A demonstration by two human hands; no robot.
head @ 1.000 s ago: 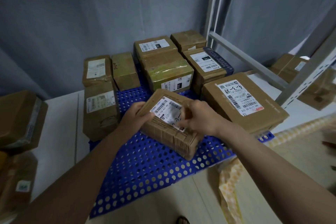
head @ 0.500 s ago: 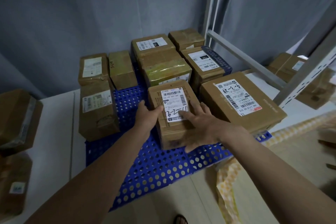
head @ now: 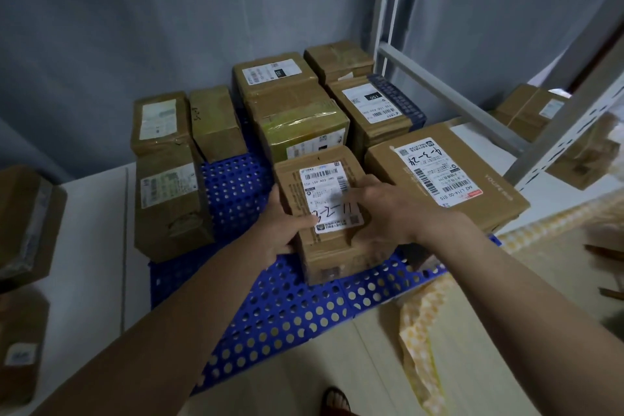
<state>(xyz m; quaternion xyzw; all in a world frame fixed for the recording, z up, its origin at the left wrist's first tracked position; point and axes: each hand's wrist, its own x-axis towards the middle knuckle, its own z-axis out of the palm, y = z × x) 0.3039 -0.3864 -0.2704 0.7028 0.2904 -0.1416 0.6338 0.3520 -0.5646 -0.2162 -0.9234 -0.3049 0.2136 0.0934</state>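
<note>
A head-worn camera looks down at two bare forearms reaching over a floor-level parcel store. Both hands are on a small brown cardboard parcel [head: 341, 257] with a white barcode label [head: 329, 196] on top. It sits on a blue perforated plastic mat [head: 287, 307] in the front row. A box wrapped in yellow-green tape [head: 304, 125] stands close behind it, and a wide, flat cardboard box [head: 489, 192] lies just beside it on the right.

The left hand [head: 283, 230] has a closed grip on the parcel, with the thumb on top and the fingers curled down the left side. The right hand [head: 385, 209] lies over the right top edge with its fingers fairly straight across the label, pressing rather than clasping (its thumb cannot be made out).

The likely trouble is on the right. The gap to the flat box is narrow, so sliding the parcel further that way could pinch the right hand between the two. Fingers dragging across the label could smear the handwritten marking. A bottom edge could also catch in the mat's round holes and tilt the parcel.

The cardboard looks matte, creased and dented at the corners, with glossy tape bands. The mat is hard and grid-like. A yellow checked cloth [head: 418, 324] lies crumpled on the pale floor [head: 472, 365], and a white metal shelf frame [head: 449, 91] slants behind.
</note>
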